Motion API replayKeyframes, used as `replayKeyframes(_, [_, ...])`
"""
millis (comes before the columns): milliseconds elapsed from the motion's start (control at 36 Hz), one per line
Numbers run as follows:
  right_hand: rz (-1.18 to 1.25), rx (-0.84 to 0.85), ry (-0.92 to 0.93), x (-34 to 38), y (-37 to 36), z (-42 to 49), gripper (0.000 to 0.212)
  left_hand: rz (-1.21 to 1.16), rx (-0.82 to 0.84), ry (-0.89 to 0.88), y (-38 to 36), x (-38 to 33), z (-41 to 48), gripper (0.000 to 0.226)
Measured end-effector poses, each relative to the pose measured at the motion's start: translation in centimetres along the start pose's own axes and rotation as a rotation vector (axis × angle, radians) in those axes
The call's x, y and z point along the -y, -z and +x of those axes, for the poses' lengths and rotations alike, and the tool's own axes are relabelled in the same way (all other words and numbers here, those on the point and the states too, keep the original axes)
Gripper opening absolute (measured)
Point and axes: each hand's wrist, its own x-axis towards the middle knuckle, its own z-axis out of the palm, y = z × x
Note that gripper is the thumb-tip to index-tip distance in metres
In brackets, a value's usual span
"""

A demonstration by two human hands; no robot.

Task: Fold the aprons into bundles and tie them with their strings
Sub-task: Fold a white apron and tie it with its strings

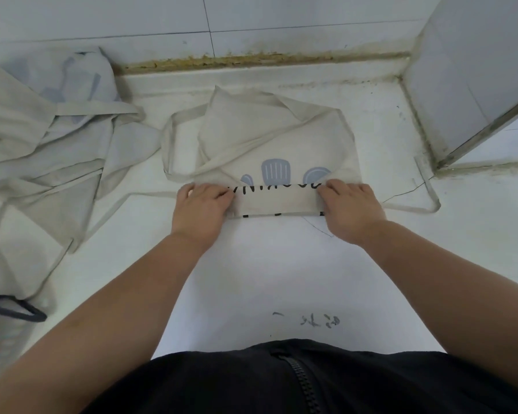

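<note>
Near the desk's [281,279] middle, the left hand [202,206] and right hand [349,209] each pinch one end of the beige apron's [266,138] rolled near edge.

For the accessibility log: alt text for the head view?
The left hand and right hand grip the near edge of a beige apron, folded into a narrow band on a white counter, with its strings trailing loose. A second apron lies crumpled at the left.
</note>
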Motion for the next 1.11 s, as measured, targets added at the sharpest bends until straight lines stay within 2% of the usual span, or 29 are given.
replayKeyframes(28, [0.032,-0.009,-0.01,0.1,-0.2,-0.3,0.046,-0.002,-0.013,-0.01,-0.2,0.1,-0.6,0.042])
replayKeyframes(111, [0.029,0.056,-0.001,0.3,-0.4,-1.0,0.063,-0.048,0.073,-0.022,-0.2,-0.4,-1.7,0.082])
replayKeyframes(167, [0.033,0.052,-0.004,0.5,-0.2,-1.6,0.064,-0.044,0.116,-0.029,0.1,-0.6,-2.1,0.087])
replayKeyframes(222, [0.033,0.062,-0.003,0.8,-0.2,-2.2,0.06,-0.027,0.133,-0.047,0.5,-0.7,-2.6,0.075])
replayKeyframes(361, [-0.104,0.013,0.012,0.8,0.5,-3.4,0.03,-0.023,0.117,-0.064,0.9,-0.5,-3.2,0.04])
replayKeyframes(444, [-0.233,0.04,0.055,1.2,0.9,-3.9,0.033,0.038,0.121,-0.114,1.1,-1.2,-3.5,0.029])
replayKeyframes(500, [-0.251,0.047,0.089,1.4,0.7,-4.2,0.035,0.058,0.098,-0.14,1.1,-1.6,-3.9,0.027])
replayKeyframes(583, [-0.137,0.069,0.11,1.6,-0.3,-5.2,0.032,-0.024,0.073,-0.157,0.7,-0.9,-4.7,0.024])
replayKeyframes(611, [-0.079,0.076,0.102,1.7,-0.6,-5.6,0.03,-0.061,0.082,-0.162,0.5,-0.6,-4.9,0.029])
replayKeyframes(694, [0.071,0.085,0.048,1.9,-1.0,-6.7,0.023,-0.075,0.144,-0.167,0.4,-0.5,-5.5,0.063])
replayKeyframes(750, [0.106,0.087,0.033,2.0,-1.1,-7.3,0.02,-0.037,0.14,-0.173,0.4,-0.8,-5.8,0.069])
replayKeyframes(944, [0.072,0.071,0.032,2.3,-0.2,-8.5,0.022,-0.067,0.058,-0.194,0.5,-1.0,-5.5,0.038])
replayKeyframes(1028, [0.181,0.083,0.005,2.0,0.2,-8.5,0.022,-0.118,0.037,-0.209,1.3,-0.6,-4.8,0.038])
replayKeyframes(1111, [0.246,0.146,0.006,1.4,0.6,-8.3,0.026,-0.293,0.222,-0.122,2.6,-0.2,-3.8,0.028])
